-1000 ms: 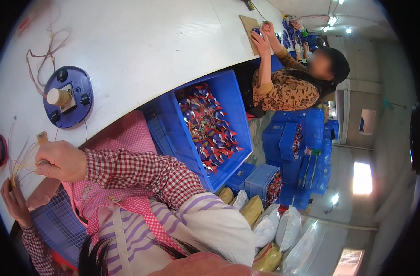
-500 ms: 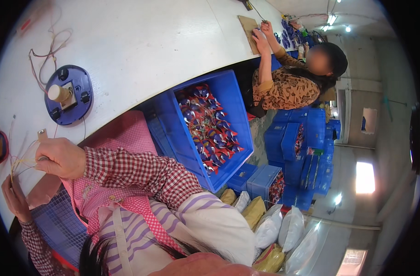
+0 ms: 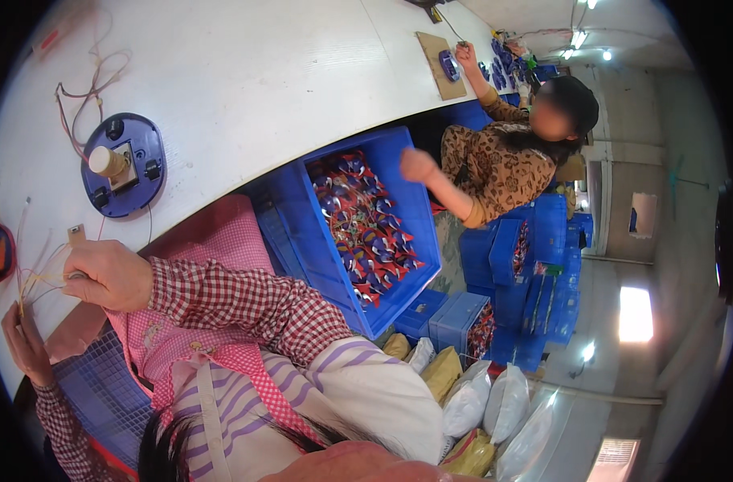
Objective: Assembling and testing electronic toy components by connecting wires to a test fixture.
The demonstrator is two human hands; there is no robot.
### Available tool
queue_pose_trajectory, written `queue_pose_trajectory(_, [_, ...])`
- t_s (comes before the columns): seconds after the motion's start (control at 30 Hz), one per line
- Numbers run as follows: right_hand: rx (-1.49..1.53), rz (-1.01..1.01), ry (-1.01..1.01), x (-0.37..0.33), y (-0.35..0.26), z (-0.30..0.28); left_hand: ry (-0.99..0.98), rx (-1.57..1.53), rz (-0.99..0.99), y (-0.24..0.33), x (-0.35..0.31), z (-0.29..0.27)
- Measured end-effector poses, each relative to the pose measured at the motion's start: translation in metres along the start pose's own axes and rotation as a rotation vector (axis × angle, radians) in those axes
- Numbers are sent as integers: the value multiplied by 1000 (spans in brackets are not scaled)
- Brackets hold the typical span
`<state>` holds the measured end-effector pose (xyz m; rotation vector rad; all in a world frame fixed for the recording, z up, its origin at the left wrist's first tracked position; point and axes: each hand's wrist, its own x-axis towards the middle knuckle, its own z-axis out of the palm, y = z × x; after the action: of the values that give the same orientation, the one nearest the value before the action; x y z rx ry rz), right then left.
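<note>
Right hand [image 3: 109,275] closed, pinching thin pale wires [image 3: 37,277] at the counter [image 3: 246,72] edge | left hand [image 3: 25,345] just below, fingers curled on the same wires | I see the strands fan leftward from the right hand, long axis roughly level | blue round fixture [image 3: 124,165] sits above, apart | crate [image 3: 366,225] to the right.
</note>
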<state>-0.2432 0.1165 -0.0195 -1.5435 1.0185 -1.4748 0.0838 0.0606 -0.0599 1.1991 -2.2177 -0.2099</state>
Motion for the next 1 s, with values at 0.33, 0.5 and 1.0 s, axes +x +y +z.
queue_pose_trajectory(0.33, [1,32,-52,2,-9,-4,-44,3,-16,-1,0,-5])
queue_pose_trajectory(0.5, [-25,-7,-52,2,-11,-5,-59,11,17,4,2,-7])
queue_pose_trajectory(1.0, [-49,-16,-109,7,-10,-7,-98,-68,-75,19,9,-12])
